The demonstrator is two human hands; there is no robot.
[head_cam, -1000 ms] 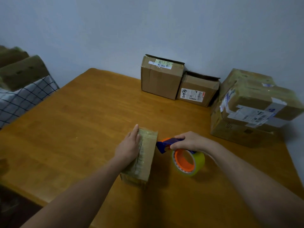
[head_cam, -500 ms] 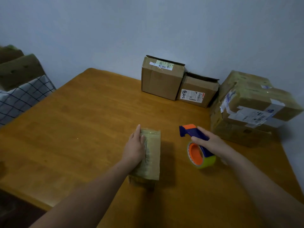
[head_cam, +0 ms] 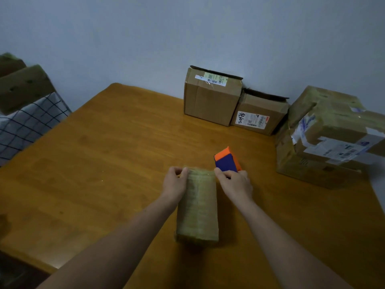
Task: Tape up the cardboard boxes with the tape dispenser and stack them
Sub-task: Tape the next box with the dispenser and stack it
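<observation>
Small taped box (head_cam: pixel 196 205) on surface (head_cam: pixel 104 163), turned lengthwise. Left hand (head_cam: pixel 174 184) moved off its top, grips far-left corner. Right hand (head_cam: pixel 236 185) let go of tape dispenser (head_cam: pixel 226 161), pinches far-right corner; dispenser just behind.

Head cam, single view: forward and steeply down over the table (head_cam: pixel 104 163).

I log one wide-angle view, worn at head height above the near edge of the table, facing the far wall (head_cam: pixel 187 28). Both forearms enter from the bottom edge, so the lens sits close over the work: left hand (head_cam: pixel 174 183), right hand (head_cam: pixel 236 183), small taped box (head_cam: pixel 198 205) and tape dispenser (head_cam: pixel 226 161) fall at frame centre. The box stack (head_cam: pixel 325 142) lies at the right margin, a checked cloth (head_cam: pixel 27 124) at the left, both farther off and stretched by the lens.
</observation>
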